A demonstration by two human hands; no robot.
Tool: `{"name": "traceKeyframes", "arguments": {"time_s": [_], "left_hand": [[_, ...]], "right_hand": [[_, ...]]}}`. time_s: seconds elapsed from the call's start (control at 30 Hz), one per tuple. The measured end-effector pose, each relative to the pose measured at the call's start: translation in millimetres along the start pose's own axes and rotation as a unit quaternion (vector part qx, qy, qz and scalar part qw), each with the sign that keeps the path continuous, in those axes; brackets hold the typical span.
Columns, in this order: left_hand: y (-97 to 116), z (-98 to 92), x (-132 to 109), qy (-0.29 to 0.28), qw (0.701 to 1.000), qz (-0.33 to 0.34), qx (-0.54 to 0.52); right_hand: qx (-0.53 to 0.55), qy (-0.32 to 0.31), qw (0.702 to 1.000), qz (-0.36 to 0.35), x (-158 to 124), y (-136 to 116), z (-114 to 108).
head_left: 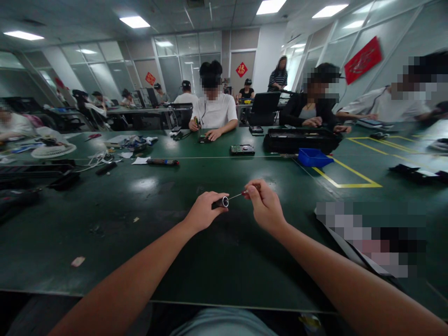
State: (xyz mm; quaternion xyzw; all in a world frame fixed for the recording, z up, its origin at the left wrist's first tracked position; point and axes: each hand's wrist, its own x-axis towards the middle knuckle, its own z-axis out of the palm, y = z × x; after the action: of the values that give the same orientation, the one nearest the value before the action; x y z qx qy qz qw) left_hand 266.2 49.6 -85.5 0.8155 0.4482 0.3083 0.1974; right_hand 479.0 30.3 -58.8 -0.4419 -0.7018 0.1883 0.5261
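Note:
Near the middle of the view, my left hand (205,210) is closed around a short black cylinder (220,202) with a bright ring at its end. That end faces right and toward me. My right hand (264,205) grips the reddish handle of a thin screwdriver (245,192). The metal shaft points left and down, its tip at or close to the ringed end; whether they touch is too small to tell. Both hands are above the green table (196,275).
Farther out lie a pen-like tool (163,162), a hard drive (242,150), a blue bin (314,157) and a long black tray (301,140). A white round fan part (53,150) is at left. A pixelated flat item (367,242) lies at right. People sit across the table.

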Motion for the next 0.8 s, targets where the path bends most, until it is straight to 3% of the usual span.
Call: {"name": "traceKeyframes", "arguments": {"time_s": [0.5, 0.8], "left_hand": [[-1.8, -1.0, -1.4, -0.008, 1.000, -0.013, -0.003], [-1.3, -0.6, -1.0, -0.018, 1.000, -0.015, -0.004]], "right_hand": [[-0.061, 0.021, 0.998, -0.021, 1.3, 0.5, -2.1], [-0.067, -0.009, 0.997, -0.032, 1.4, -2.3, -0.7]]}}
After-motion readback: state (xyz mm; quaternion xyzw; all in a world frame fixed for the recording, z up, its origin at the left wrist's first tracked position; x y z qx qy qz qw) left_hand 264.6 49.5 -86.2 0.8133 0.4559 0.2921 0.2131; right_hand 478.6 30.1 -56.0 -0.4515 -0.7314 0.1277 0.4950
